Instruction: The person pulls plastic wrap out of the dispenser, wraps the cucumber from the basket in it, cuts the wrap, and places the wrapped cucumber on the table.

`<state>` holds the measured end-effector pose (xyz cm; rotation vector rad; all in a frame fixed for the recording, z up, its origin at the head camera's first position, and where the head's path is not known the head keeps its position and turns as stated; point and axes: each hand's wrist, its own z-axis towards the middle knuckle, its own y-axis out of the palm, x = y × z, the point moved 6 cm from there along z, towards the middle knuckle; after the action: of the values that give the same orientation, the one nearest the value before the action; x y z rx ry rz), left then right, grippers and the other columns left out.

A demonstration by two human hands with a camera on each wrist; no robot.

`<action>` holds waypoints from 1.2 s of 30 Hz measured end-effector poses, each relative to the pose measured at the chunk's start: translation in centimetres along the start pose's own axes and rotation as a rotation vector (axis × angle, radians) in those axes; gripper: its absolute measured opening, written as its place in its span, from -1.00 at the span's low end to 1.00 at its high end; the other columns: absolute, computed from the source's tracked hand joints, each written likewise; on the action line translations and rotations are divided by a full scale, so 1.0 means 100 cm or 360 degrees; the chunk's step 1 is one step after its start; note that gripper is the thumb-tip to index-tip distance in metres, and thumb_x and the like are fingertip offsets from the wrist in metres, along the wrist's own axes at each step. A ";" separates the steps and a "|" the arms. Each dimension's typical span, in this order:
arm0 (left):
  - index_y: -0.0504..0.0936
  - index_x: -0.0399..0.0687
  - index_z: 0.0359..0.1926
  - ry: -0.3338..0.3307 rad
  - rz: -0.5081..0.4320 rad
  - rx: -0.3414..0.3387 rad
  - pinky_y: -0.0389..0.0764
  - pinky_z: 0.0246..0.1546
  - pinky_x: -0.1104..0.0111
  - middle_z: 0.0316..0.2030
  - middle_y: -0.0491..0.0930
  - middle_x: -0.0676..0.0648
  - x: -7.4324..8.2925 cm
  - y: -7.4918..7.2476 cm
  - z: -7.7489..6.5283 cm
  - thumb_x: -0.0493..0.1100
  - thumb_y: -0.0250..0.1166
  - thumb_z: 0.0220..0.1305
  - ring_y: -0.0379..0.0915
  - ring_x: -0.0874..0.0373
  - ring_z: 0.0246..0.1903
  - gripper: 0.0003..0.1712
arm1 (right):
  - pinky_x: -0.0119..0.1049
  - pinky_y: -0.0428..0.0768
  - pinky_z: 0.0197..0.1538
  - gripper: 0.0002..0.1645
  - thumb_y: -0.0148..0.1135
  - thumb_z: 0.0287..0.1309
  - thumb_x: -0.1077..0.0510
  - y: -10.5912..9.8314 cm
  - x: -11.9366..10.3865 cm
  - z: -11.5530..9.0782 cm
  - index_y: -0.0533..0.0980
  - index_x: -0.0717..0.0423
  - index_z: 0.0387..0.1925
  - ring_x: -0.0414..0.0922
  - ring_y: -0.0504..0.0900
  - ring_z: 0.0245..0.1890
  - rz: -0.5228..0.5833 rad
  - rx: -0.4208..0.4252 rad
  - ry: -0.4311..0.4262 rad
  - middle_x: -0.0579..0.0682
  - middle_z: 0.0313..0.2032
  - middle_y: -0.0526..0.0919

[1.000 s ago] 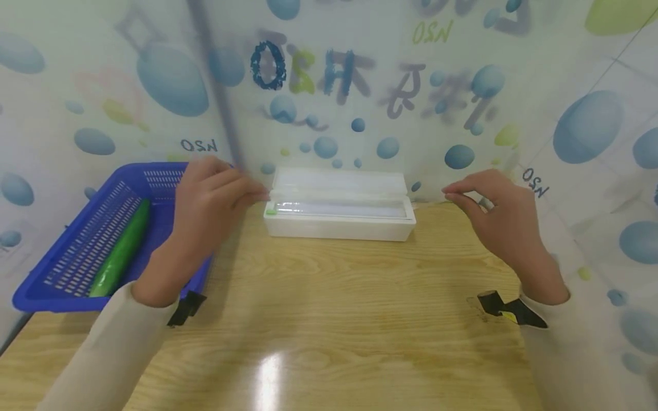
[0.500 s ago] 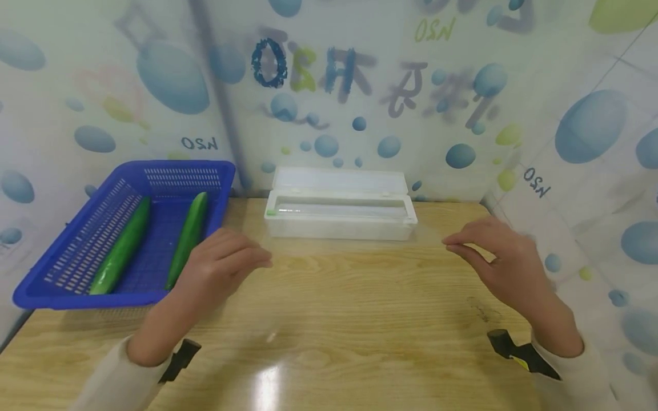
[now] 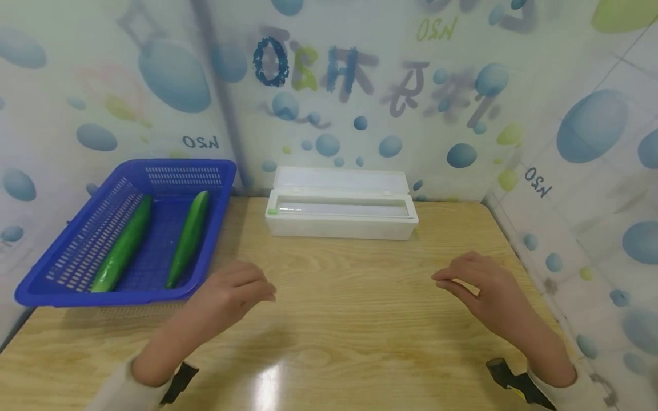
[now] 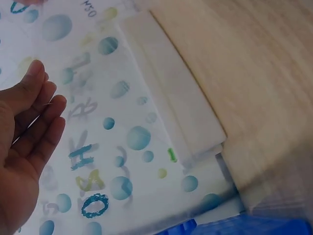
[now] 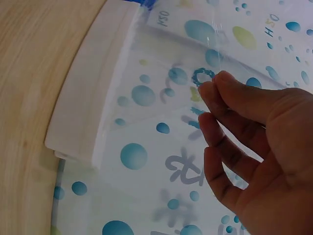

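Note:
A white cling film dispenser [image 3: 339, 228] lies at the back of the table, its lid tipped up against the wall and a clear roll showing inside. In front of it, both hands are held over the table, well apart. My left hand [image 3: 226, 294], near the blue basket's front corner, pinches with thumb and fingers. Over on the right, my right hand [image 3: 490, 297] pinches too, thumb against forefinger. The cling film [image 5: 216, 41] is almost invisible; faint glossy lines run from the right fingertips in the right wrist view.
A blue plastic basket [image 3: 228, 188] stands at the left, holding one cucumber [image 3: 123, 245] along its left side and another cucumber [image 3: 189, 237] on its right. A patterned wall [image 3: 329, 114] rises behind the dispenser and along the right side of the wooden table [image 3: 349, 342].
Both hands have drawn back from the dispenser toward the body, staying wide apart with their fingers pinched. The right-hand cucumber, earlier hidden behind the left hand, now shows. The dispenser stays put.

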<state>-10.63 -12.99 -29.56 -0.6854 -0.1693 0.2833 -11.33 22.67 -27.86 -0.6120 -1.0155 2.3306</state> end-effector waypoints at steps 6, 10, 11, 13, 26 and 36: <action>0.63 -0.06 -0.48 -0.0077 0.0005 -0.0201 0.48 -0.41 0.46 -0.51 0.50 0.11 -0.001 0.019 -0.017 -0.01 0.01 0.46 0.44 0.25 -0.49 -0.57 | -0.51 0.40 -0.29 -0.54 -0.03 0.29 -0.25 0.017 0.002 -0.019 0.67 -0.10 -0.34 -0.26 0.47 -0.34 0.0044 -0.0080 0.0044 -0.30 -0.38 0.54; 0.63 -0.04 -0.49 -0.0117 -0.0012 -0.0310 0.48 -0.40 0.47 -0.50 0.49 0.13 -0.002 0.030 -0.027 -0.09 0.19 0.34 0.43 0.28 -0.48 -0.73 | -0.53 0.38 -0.30 -0.87 0.34 0.09 -0.04 0.031 0.003 -0.027 0.67 -0.11 -0.38 -0.27 0.47 -0.37 0.0091 -0.0147 0.0053 -0.32 -0.42 0.52; 0.63 -0.04 -0.50 -0.0131 -0.0019 -0.0334 0.47 -0.39 0.47 -0.49 0.49 0.13 -0.003 0.032 -0.030 -0.13 0.26 0.24 0.43 0.28 -0.47 -0.81 | -0.50 0.38 -0.30 -0.90 0.43 -0.01 0.05 0.035 0.003 -0.028 0.67 -0.10 -0.39 -0.28 0.46 -0.38 0.0095 -0.0170 0.0054 -0.33 -0.42 0.52; 0.63 -0.04 -0.50 -0.0150 -0.0024 -0.0370 0.48 -0.38 0.47 -0.48 0.49 0.13 -0.004 0.037 -0.034 -0.23 0.39 0.01 0.42 0.27 -0.46 -0.93 | -0.45 0.41 -0.31 -0.74 0.53 -0.22 0.23 0.043 0.003 -0.032 0.67 -0.11 -0.40 -0.29 0.45 -0.39 0.0088 -0.0226 0.0063 -0.34 -0.44 0.52; 0.54 0.00 -0.62 -0.0258 0.0054 -0.0656 0.40 -0.49 0.51 -0.57 0.29 0.19 -0.010 0.068 -0.052 -0.31 0.48 -0.15 0.23 0.34 -0.54 -0.75 | -0.28 0.51 -0.36 -0.79 0.50 -0.19 0.30 0.080 0.004 -0.049 0.67 -0.03 -0.46 -0.28 0.55 -0.40 0.0140 -0.0414 0.0047 -0.27 -0.44 0.61; 0.40 0.03 -0.66 -0.0330 0.0078 -0.0859 0.33 -0.55 0.49 -0.61 0.22 0.19 -0.017 0.083 -0.058 -0.46 0.38 -0.18 0.16 0.33 -0.58 -0.63 | -0.34 0.54 -0.29 -0.80 0.47 -0.15 0.29 0.096 0.009 -0.057 0.67 -0.03 -0.44 -0.30 0.54 -0.37 0.0111 -0.0451 0.0033 -0.26 -0.42 0.60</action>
<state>-12.46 -10.87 -39.39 -1.1964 -0.4368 0.3602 -11.35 20.69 -38.86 -0.7890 -1.3478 2.2510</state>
